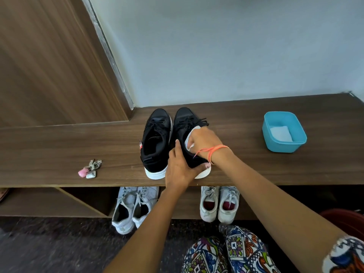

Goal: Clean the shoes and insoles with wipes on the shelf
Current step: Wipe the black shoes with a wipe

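Right hand [204,141] pinches crumpled wipe [189,139] against black shoe [184,117].

two black white-soled shoes [156,140] side by side on shelf [59,148]; white wipe [188,139] against one

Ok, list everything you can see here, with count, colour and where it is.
black shoes: two, black with white soles, side by side on the shelf top
wipe: one, white, on the right black shoe
tub: one, blue, shelf top right, white wipes inside
keys: one bunch, silver with pink charm, shelf top left
grey sneakers: one pair, light grey, under the shelf, left
white sneakers: one pair, white, red insoles, under the shelf, right
left hand: grips the right black shoe's heel
right hand: holds the wipe; orange thread at wrist
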